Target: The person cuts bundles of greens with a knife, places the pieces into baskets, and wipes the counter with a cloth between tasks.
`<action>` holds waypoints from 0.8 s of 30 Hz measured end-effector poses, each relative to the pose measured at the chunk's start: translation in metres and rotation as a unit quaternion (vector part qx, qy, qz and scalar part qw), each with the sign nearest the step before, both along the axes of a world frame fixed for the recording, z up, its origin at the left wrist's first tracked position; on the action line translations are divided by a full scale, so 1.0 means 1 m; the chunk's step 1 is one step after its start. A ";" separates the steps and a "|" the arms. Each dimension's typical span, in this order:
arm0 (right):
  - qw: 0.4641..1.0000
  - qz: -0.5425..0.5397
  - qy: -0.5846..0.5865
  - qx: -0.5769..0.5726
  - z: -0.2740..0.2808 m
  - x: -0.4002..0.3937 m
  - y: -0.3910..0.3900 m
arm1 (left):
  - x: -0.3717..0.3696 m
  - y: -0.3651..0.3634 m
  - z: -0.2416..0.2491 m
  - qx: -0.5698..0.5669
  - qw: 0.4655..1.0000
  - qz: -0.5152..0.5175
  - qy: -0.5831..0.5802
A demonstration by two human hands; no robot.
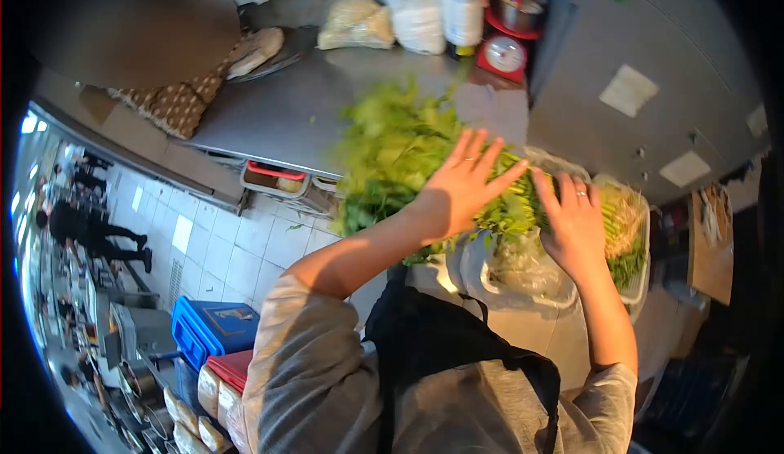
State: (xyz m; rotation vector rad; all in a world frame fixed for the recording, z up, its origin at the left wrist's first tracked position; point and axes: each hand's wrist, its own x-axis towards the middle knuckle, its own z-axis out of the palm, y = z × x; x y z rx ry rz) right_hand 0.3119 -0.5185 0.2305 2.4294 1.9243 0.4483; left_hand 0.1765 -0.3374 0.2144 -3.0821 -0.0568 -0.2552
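Note:
A large bunch of leafy green herbs [400,148], partly smeared by motion, lies over the front of the metal counter. My left hand [465,189] rests on top of the leaves with its fingers spread. My right hand [574,221], fingers stretched out and apart, touches the stem side of the bunch. Below the hands, a white basket [543,297] has a clear plastic bag [523,262] in it. Right of my right hand stands another white basket [645,250] with greens and pale roots or stems.
At the back of the counter [286,119] are a bag of pale pieces [357,21], white wrapped packs [425,5] and a red scale [502,55]. A person in a patterned garment [175,99] is at the left. A blue bin [214,327] stands lower left.

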 end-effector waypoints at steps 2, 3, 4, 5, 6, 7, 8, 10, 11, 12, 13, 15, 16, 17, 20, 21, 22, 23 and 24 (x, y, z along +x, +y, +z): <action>0.995 0.077 -0.062 -0.005 0.005 -0.016 0.053 | -0.043 0.041 -0.006 0.011 0.997 0.077 -0.012; 0.990 0.115 -0.081 0.006 0.003 -0.024 0.082 | -0.060 0.066 -0.013 -0.024 0.994 0.107 -0.024; 0.984 0.151 -0.098 0.016 0.000 -0.033 0.110 | -0.076 0.091 -0.024 -0.061 0.988 0.134 -0.035; 0.981 0.172 -0.092 0.013 -0.001 -0.042 0.138 | -0.092 0.113 -0.036 -0.101 0.981 0.160 -0.043; 0.978 0.191 -0.086 0.010 -0.003 -0.050 0.167 | -0.106 0.134 -0.047 -0.120 0.975 0.180 -0.057; 0.975 0.206 -0.079 0.007 -0.006 -0.057 0.194 | -0.117 0.155 -0.057 -0.139 0.968 0.198 -0.070; 0.972 0.220 -0.082 0.024 -0.013 -0.064 0.219 | -0.127 0.173 -0.064 -0.159 0.960 0.212 -0.084; 0.963 0.247 -0.090 0.057 -0.024 -0.069 0.259 | -0.142 0.200 -0.070 -0.170 0.949 0.241 -0.111; 0.958 0.268 -0.074 0.073 -0.020 -0.070 0.266 | -0.151 0.213 -0.072 -0.175 0.943 0.257 -0.123; 0.951 0.289 -0.056 0.090 -0.012 -0.074 0.268 | -0.160 0.225 -0.074 -0.179 0.934 0.281 -0.128; 0.944 0.310 -0.036 0.106 -0.008 -0.078 0.267 | -0.170 0.234 -0.075 -0.183 0.926 0.304 -0.131; 0.950 0.258 0.113 0.133 -0.021 -0.066 0.251 | -0.187 0.250 -0.083 -0.182 0.909 0.338 -0.161; 0.959 0.179 0.186 0.115 -0.043 -0.051 0.236 | -0.194 0.256 -0.090 -0.151 0.908 0.340 -0.194; 0.957 0.099 0.257 0.096 -0.068 -0.033 0.221 | -0.197 0.259 -0.085 -0.203 0.891 0.370 -0.167; 0.952 -0.137 0.253 0.110 -0.164 0.002 0.192 | -0.203 0.261 -0.095 -0.225 0.871 0.386 -0.204; 0.950 -0.176 0.247 0.080 -0.184 0.006 0.186 | -0.202 0.258 -0.093 -0.250 0.858 0.398 -0.206; 0.947 -0.208 0.240 0.051 -0.194 0.011 0.183 | -0.201 0.254 -0.090 -0.271 0.843 0.413 -0.211; 0.943 -0.216 0.250 0.046 -0.199 0.016 0.182 | -0.202 0.254 -0.098 -0.304 0.823 0.429 -0.216; 0.940 -0.215 0.261 0.044 -0.203 0.018 0.184 | -0.201 0.254 -0.105 -0.282 0.834 0.423 -0.213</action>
